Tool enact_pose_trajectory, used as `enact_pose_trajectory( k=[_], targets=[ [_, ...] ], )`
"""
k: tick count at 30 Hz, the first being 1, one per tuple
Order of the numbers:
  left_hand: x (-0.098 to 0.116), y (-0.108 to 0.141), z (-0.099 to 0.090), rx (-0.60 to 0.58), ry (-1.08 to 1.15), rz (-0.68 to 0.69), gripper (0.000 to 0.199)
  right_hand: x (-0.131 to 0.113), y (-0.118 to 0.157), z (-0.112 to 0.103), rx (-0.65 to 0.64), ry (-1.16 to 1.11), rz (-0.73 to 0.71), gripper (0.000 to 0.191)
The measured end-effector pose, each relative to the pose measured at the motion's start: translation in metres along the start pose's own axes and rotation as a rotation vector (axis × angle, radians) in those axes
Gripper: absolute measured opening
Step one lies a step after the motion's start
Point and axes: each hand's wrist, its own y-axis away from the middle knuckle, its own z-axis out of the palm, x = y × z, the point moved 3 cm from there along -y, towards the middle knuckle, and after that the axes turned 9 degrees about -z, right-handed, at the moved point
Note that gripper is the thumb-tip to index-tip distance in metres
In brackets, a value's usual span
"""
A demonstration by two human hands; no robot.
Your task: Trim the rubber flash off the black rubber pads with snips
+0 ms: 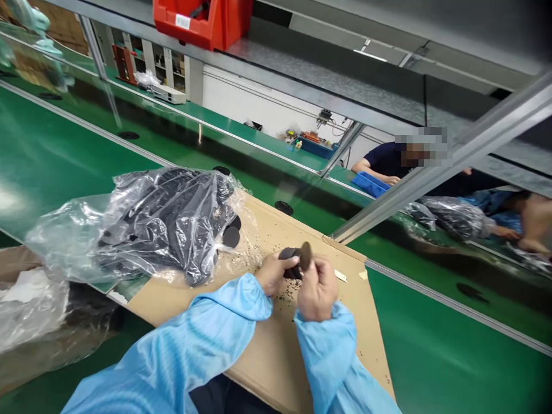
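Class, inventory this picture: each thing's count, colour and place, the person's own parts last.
plastic bag: 1, clear, left on cardboard
loose discs: 2, black, beside bag
cardboard sheet: 1, tan, on workbench
workbench: 1, green, underneath
storage bin: 1, red, overhead
tray: 1, blue, far bench
co-worker: 1, navy shirt, beyond
left hand: 1, gripping dark piece, centre
right hand: 1, pinching brown disc, centre
sleeves: 2, light blue, foreground

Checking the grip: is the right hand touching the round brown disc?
Touching. The head view shows the right hand pinching the lower edge of the round brown disc between its fingers, beside the dark piece in the left hand.
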Motion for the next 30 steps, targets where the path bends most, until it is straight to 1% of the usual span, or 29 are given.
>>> enact_pose_trajectory(
  k=[1,2,3,5,7,9,12,14,17,19,22,25,28,30],
  targets=[
    [-0.003,-0.001,0.002,-0.012,0.006,-0.025,0.029,0.016,0.009,-0.017,0.104,-0.048,0.083,0.021],
    [-0.005,-0.002,0.003,-0.019,0.011,-0.047,0.030,0.032,0.019,-0.030,0.172,-0.102,0.185,0.022],
    [-0.006,-0.003,0.004,-0.022,0.012,-0.057,0.032,0.049,0.029,-0.039,0.199,-0.180,0.319,0.024],
    [-0.005,-0.002,0.005,-0.015,-0.014,-0.041,0.036,0.077,0.045,-0.045,0.161,-0.385,0.605,0.028],
    [-0.004,0.001,0.005,0.002,-0.073,-0.002,0.040,0.091,0.052,-0.044,0.099,-0.556,0.800,0.029],
    [-0.004,0.003,0.006,0.024,-0.143,0.019,0.042,0.096,0.051,-0.043,0.050,-0.669,0.907,0.029],
    [-0.006,0.005,0.008,0.040,-0.235,0.024,0.043,0.095,0.044,-0.043,-0.044,-0.840,1.040,0.030],
    [-0.008,0.006,0.008,0.037,-0.259,0.013,0.044,0.094,0.041,-0.044,-0.057,-0.923,1.086,0.032],
    [-0.008,0.007,0.008,0.046,-0.219,-0.021,0.042,0.094,0.040,-0.046,-0.004,-0.939,1.076,0.032],
    [-0.007,0.007,0.008,0.056,-0.177,-0.046,0.040,0.095,0.040,-0.047,0.059,-0.856,1.022,0.032],
    [-0.005,0.006,0.006,0.066,-0.164,-0.055,0.035,0.095,0.040,-0.050,0.142,-0.670,0.945,0.032],
    [-0.002,0.005,0.003,0.058,-0.231,0.036,0.025,0.095,0.041,-0.050,0.168,-0.570,0.928,0.032],
    [-0.001,0.004,0.002,0.043,-0.313,0.164,0.018,0.094,0.042,-0.049,0.151,-0.560,0.936,0.032],
    [-0.001,0.003,0.001,0.060,-0.368,0.222,0.014,0.093,0.042,-0.048,0.145,-0.581,0.940,0.031]
  ],
)
